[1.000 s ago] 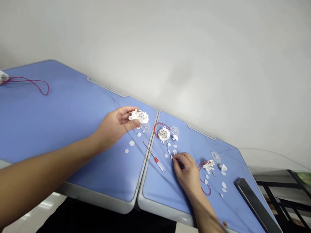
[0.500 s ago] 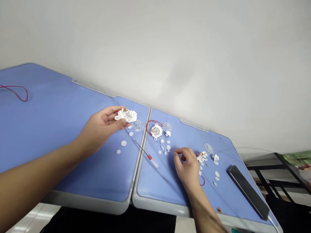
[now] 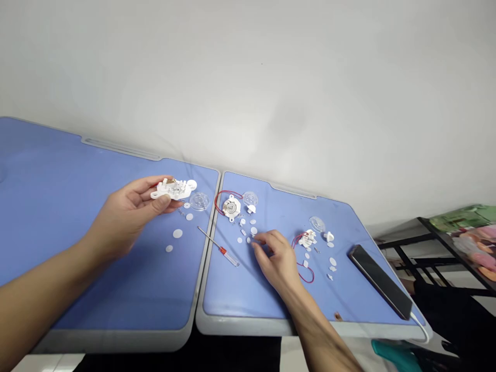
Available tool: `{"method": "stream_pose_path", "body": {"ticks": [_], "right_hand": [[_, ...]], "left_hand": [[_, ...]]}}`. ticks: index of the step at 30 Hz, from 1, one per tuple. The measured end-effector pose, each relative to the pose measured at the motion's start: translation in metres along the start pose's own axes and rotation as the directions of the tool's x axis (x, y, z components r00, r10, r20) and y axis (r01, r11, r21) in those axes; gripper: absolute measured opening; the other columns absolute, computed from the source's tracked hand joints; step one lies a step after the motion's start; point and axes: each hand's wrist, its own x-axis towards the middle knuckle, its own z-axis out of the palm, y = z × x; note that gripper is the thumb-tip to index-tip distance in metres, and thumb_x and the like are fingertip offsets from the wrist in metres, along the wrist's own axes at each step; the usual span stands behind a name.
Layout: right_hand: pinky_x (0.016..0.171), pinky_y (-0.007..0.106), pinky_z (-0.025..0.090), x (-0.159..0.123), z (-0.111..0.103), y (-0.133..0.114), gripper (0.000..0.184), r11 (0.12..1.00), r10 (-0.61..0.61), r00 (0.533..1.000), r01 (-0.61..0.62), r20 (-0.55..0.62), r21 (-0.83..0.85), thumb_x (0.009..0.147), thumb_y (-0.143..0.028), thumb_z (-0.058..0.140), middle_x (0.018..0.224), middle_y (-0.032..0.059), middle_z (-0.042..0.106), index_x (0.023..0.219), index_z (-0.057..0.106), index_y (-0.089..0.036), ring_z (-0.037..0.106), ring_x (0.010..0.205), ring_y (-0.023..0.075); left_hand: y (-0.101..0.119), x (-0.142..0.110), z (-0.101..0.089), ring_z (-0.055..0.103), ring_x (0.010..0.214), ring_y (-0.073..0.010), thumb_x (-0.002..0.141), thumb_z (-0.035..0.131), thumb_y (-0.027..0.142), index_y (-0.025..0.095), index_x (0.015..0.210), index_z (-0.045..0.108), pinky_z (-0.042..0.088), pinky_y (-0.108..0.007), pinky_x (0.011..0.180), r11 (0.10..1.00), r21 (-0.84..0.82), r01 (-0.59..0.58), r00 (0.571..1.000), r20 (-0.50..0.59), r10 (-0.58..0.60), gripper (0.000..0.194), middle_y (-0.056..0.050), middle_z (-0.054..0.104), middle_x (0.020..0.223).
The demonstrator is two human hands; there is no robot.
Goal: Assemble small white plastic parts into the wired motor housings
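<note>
My left hand grips a white plastic housing by its edge, above the left table. Small posts and a brownish metal part show on the housing's upper side. My right hand is low over the right table, its thumb and index finger slightly apart. Those fingertips are beside a cluster of small white gears; whether they touch one is unclear. Behind the cluster lies another white housing with red wires, near a clear plastic cover. A screwdriver with a red and clear handle lies left of my right hand.
Another clear cover and several white discs lie on the left table. Right of my right hand are a white wired part, a cover and a black phone on a cable. A wall stands behind the tables.
My right hand has moved to the small white gears, its thumb and index finger parting. My left hand still holds the housing, now tilted differently. The whole view has shifted.
</note>
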Motion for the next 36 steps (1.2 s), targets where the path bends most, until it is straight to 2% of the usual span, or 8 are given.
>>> {"method": "stream_pose_path", "body": {"ticks": [6,11,15,24,30,36], "right_hand": [[0.067,0.03,0.047,0.002,0.005,-0.004,0.015,0.997,-0.054,0.998,0.055,0.034,-0.048,0.084,-0.023,0.059,0.082,0.005,0.065,0.094,0.069,-0.02,0.06,0.074,0.018],[0.066,0.03,0.046,0.004,0.008,-0.004,0.015,0.991,-0.077,0.997,0.079,0.029,-0.104,0.084,-0.022,0.058,0.081,0.0055,0.064,0.092,0.069,-0.018,0.06,0.073,0.0182],[0.065,0.03,0.044,0.006,0.01,-0.004,0.013,0.99,-0.083,0.996,0.086,0.031,-0.111,0.085,-0.02,0.056,0.078,0.0049,0.063,0.088,0.069,-0.019,0.059,0.072,0.0183],[0.066,0.03,0.045,0.005,0.008,-0.004,0.01,0.993,-0.078,0.996,0.08,0.031,-0.081,0.084,-0.017,0.058,0.08,0.0044,0.063,0.085,0.067,-0.02,0.059,0.073,0.0182],[0.071,0.031,0.048,0.005,0.005,-0.002,0.011,0.996,-0.081,0.997,0.081,0.013,-0.031,0.085,-0.016,0.055,0.087,0.0058,0.067,0.088,0.065,-0.02,0.061,0.079,0.0193],[0.074,0.033,0.049,0.004,0.006,0.0,0.011,0.997,-0.076,0.997,0.076,-0.004,0.004,0.083,-0.015,0.055,0.086,0.0057,0.069,0.087,0.064,-0.02,0.063,0.08,0.0201]], "left_hand": [[0.002,-0.002,0.0,0.071,0.083,-0.0151,0.066,0.079,0.048,0.024,0.114,0.065,0.054,-0.034,0.096,1.0,0.006,0.007,1.0,-0.02,-0.007,0.055,0.0,0.073,0.104],[0.006,-0.003,0.003,0.071,0.087,-0.0178,0.063,0.079,0.053,0.023,0.117,0.064,0.05,-0.038,0.101,0.998,0.047,0.043,0.998,-0.045,-0.041,0.064,-0.002,0.074,0.105],[0.008,-0.005,0.006,0.072,0.086,-0.0183,0.062,0.079,0.054,0.022,0.117,0.064,0.052,-0.037,0.098,0.998,0.054,0.028,0.998,-0.064,-0.025,0.065,-0.003,0.074,0.104],[0.003,-0.002,0.001,0.072,0.088,-0.0193,0.062,0.078,0.055,0.025,0.117,0.064,0.05,-0.039,0.101,0.997,0.075,0.036,0.999,-0.031,-0.033,0.063,-0.002,0.073,0.107],[-0.002,-0.002,0.0,0.072,0.085,-0.0178,0.064,0.078,0.053,0.027,0.115,0.065,0.053,-0.036,0.096,0.996,0.082,0.032,0.999,-0.007,-0.031,0.059,-0.001,0.073,0.106],[-0.005,-0.004,0.001,0.073,0.086,-0.0199,0.063,0.078,0.053,0.026,0.116,0.064,0.054,-0.038,0.095,0.997,0.078,0.024,1.0,0.001,-0.024,0.062,-0.004,0.073,0.108]]}}
